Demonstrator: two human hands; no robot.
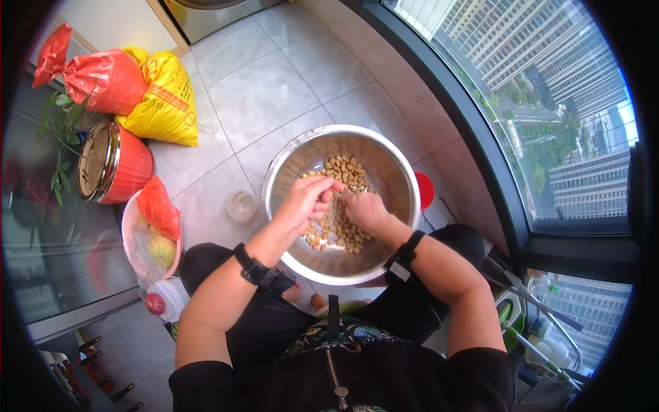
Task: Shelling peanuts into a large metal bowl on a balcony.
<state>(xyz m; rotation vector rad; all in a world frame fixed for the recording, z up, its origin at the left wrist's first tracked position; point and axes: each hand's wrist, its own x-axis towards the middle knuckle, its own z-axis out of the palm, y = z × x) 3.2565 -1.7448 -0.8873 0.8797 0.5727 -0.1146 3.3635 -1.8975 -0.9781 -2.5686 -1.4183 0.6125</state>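
Observation:
A large stainless steel basin [396, 165] stands on the floor before me, with many small tan, nut-like pieces [347, 170], perhaps peanuts in shells, spread over its bottom. Both hands are above them. My left hand [308, 202] has its thumb and forefinger brought together near the basin's middle, the other fingers curled. My right hand [364, 208] is bent into a loose fist, its fingertips meeting those of the left. Whether a small piece is pinched between the fingertips cannot be seen. Each wrist wears a black band with a small device.
A clear cup [242, 206] stands left of the basin, a red round container [424, 190] right of it. Farther left are a pink basin [127, 232] with fruit and bags, a potted plant [136, 165], a yellow bag [172, 103] and a red bag [108, 82]. A window wall curves along the right.

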